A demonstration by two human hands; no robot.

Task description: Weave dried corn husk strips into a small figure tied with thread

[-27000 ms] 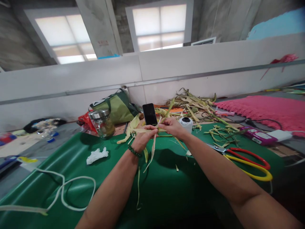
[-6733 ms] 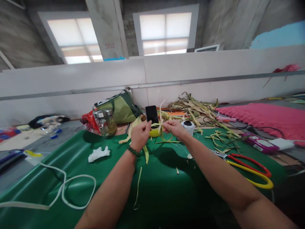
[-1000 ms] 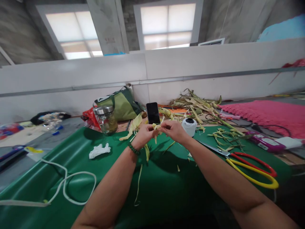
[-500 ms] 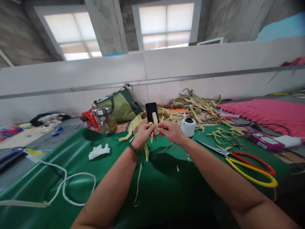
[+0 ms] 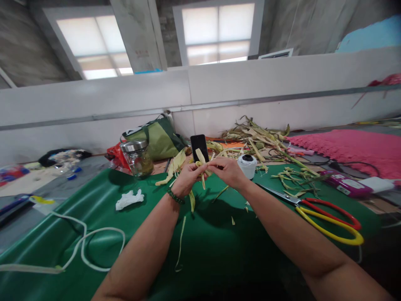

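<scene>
Both hands meet above the green mat (image 5: 213,251) at mid-table. My left hand (image 5: 187,178), with a dark bead bracelet on its wrist, is closed around a small bundle of pale corn husk strips (image 5: 200,161); strips hang below it toward the mat. My right hand (image 5: 227,169) pinches the same husk bundle from the right, fingertips touching the left hand's. A black phone (image 5: 199,144) stands just behind the hands, and a white thread spool (image 5: 247,165) sits to the right of my right hand.
Red and yellow scissors (image 5: 326,217) lie right on the mat. A heap of husks (image 5: 260,140) lies by the white partition, scraps (image 5: 294,177) nearer. A glass jar (image 5: 137,158), green bag (image 5: 155,138), crumpled tissue (image 5: 128,198), white cord (image 5: 81,246) sit left; pink cloth (image 5: 347,146) right.
The short husk end between my fingers has turned from hanging down to pointing up. Both hands have stayed together in nearly the same place.
</scene>
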